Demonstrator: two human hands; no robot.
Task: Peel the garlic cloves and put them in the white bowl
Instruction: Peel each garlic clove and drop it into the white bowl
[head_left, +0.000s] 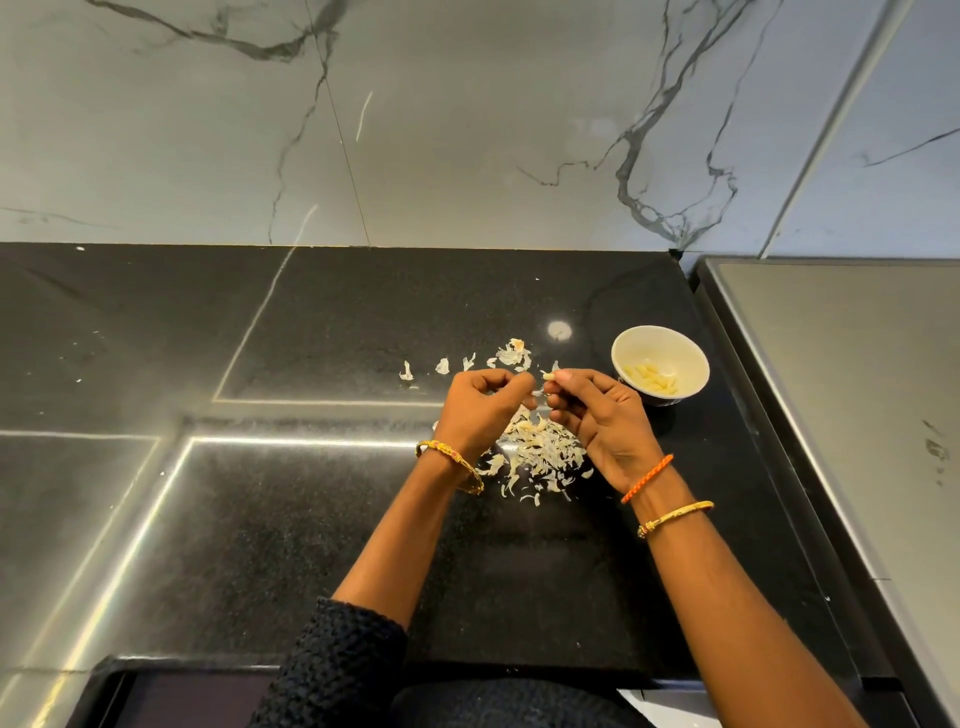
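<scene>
My right hand (597, 421) pinches a small garlic clove (548, 374) between thumb and forefinger, above the black counter. My left hand (483, 410) is curled close beside it, its fingertips at the clove's lower end; what they hold is hidden. A white bowl (691, 353) stands just right of my hands, with several peeled cloves (652, 378) lying in it. A heap of papery garlic skins (540, 452) lies on the counter under and between my wrists.
More loose skins (511, 356) are scattered beyond my hands. The black stone counter (311, 519) runs left and toward me. A grey raised surface (857, 389) borders the counter on the right. A marble wall (467, 130) stands behind.
</scene>
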